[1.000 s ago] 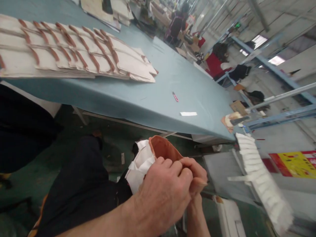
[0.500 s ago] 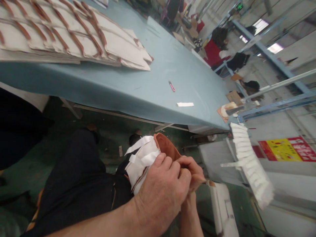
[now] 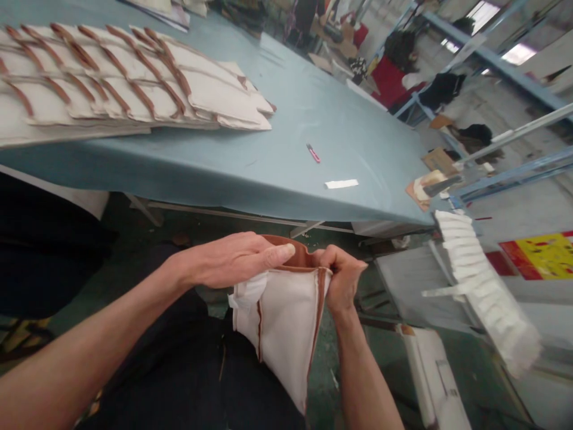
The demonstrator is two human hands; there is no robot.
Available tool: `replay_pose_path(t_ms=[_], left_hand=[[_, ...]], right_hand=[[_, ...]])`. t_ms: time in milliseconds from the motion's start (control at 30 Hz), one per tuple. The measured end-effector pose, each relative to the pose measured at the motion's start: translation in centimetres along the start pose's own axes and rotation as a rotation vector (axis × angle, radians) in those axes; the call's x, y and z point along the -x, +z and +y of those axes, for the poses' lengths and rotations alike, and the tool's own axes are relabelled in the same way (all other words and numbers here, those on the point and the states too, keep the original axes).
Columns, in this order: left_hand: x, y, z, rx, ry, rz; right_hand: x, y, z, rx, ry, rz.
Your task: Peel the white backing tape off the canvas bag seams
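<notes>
I hold a white cloth bag with brown trim over my lap, below the table's near edge. My left hand grips its brown upper rim from the left, fingers stretched along the edge and thumb under it. My right hand is closed on the bag's right corner, pinching the trim. The bag hangs down between my forearms, its pointed lower end near my right arm.
A long blue table carries a fanned row of flat white bags with brown handles, a red pen and a white strip. A stack of white strips hangs on a rack at right. Other people work far behind.
My hands have spread apart, left hand moving left along the rim. The bag, bunched before, now hangs opened out and flat between them.
</notes>
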State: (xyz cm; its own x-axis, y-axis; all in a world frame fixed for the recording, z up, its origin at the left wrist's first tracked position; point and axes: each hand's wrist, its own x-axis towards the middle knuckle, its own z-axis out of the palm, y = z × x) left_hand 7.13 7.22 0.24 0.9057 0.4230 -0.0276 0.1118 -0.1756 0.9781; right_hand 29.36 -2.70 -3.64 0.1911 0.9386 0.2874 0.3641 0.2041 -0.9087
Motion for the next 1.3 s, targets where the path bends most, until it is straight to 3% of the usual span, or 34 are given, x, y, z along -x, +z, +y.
replay_pose_path(t_ms=[167, 300, 400, 567, 700, 867, 967, 1167, 1300], left_hand=[[1.2, -1.6, -3.2, 0.05, -0.158, 0.002], [2.0, -1.7, -4.0, 0.034, -0.159, -0.164], [2.0, -1.3, -4.1, 0.019, -0.201, -0.206], [1.8, -0.5, -4.9, 0.018, -0.186, -0.155], [1.6, -0.2, -5.6, -0.004, -0.249, -0.022], [1.5, 0.4, -5.5, -0.005, -0.261, 0.031], [1.8, 0.8, -5.2, -0.051, -0.223, 0.049], [2.5, 1.6, -4.8, -0.268, -0.241, 0.13], [2.6, 2.3, -4.3, -0.351, -0.235, 0.168]], right_hand=[[-2.3, 0.6, 2.9, -0.024, 0.056, -0.04], [-3.2, 0.8, 5.2, 0.022, 0.048, -0.085], [-4.1, 0.7, 6.0, 0.076, 0.014, -0.093], [-4.1, -0.1, 3.2, 0.178, -0.083, -0.013], [-0.2, 1.1, -0.4, 0.374, -0.092, -0.098], [4.6, 5.2, -0.6, 0.58, 0.213, -0.212], [5.3, 6.1, 0.3, 0.492, 0.311, -0.246], [4.1, 4.4, 0.4, 0.244, 0.346, -0.171], [3.1, 3.9, -0.3, 0.156, 0.449, -0.287]])
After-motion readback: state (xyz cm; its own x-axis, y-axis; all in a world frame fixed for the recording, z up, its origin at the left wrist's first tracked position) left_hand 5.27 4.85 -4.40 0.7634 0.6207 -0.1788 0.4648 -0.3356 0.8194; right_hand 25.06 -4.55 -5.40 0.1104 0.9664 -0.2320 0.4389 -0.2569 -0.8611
